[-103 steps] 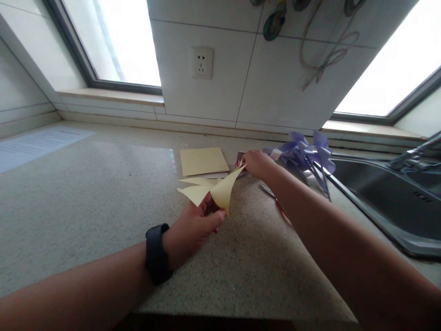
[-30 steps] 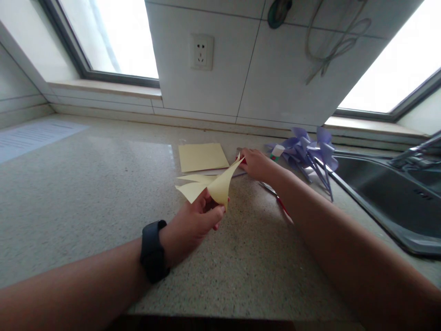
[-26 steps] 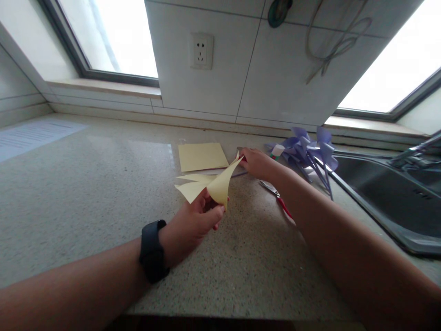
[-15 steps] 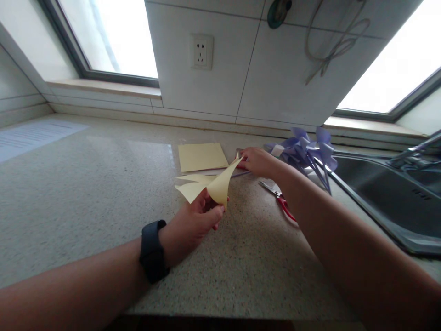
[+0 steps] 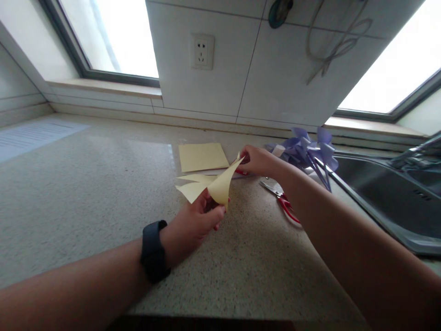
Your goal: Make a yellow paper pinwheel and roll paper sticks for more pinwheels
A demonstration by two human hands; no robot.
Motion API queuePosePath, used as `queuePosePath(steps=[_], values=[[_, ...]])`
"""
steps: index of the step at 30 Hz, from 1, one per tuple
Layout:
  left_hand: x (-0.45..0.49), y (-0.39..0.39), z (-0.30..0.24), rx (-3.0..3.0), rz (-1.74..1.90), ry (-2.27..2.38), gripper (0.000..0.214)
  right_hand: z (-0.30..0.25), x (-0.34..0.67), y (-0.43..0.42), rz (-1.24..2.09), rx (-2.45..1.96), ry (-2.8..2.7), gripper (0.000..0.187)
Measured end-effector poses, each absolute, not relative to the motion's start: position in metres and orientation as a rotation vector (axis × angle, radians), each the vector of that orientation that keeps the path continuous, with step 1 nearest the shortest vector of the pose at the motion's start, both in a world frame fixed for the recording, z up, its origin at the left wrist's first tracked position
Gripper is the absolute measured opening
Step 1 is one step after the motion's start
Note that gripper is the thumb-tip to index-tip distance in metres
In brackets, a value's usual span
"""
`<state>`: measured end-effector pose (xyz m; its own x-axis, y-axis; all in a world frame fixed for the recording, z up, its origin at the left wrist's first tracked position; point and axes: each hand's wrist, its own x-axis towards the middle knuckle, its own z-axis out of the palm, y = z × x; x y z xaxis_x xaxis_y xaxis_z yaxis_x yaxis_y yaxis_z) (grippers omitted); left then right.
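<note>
Hands: two, left hand (image 5: 193,225) and right hand (image 5: 257,161). Cut yellow paper (image 5: 210,184): one. Flat yellow sheet (image 5: 202,156): one visible, at 12 o'clock of it. Scissors (image 5: 280,197): one pair, at 3 o'clock. Purple pinwheels (image 5: 310,149): several, exact count unclear. Wall socket (image 5: 201,51): one.

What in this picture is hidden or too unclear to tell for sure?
All in the head view:
Small red thing at the right hand: mostly covered by that hand and the folded yellow paper that the left hand holds; unidentifiable.
Scissors: red handles partly under the right forearm.
Printed sheet: text too small to read.
Green hanging thing: cut off by the top edge.
</note>
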<state>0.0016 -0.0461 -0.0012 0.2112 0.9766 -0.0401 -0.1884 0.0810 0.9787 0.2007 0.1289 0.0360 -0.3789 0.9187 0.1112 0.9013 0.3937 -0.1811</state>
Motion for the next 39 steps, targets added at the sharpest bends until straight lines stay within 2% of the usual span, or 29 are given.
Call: queuePosePath(steps=[10,22,32,39], values=[[0.002,-0.047,-0.002,1.126,1.101,0.942,0.023,0.031,0.199,0.111,0.075,-1.562,-2.530,0.038],[0.000,-0.046,-0.005,1.141,1.091,0.933,0.021,0.031,0.203,0.094,-0.026,-1.421,-2.575,0.024],[0.003,-0.046,-0.003,1.124,1.113,0.924,0.023,0.025,0.211,0.086,0.000,-1.342,-2.571,0.025],[0.002,-0.047,-0.002,1.114,1.118,0.926,0.022,0.026,0.214,0.070,0.070,-1.429,-2.563,0.036]])
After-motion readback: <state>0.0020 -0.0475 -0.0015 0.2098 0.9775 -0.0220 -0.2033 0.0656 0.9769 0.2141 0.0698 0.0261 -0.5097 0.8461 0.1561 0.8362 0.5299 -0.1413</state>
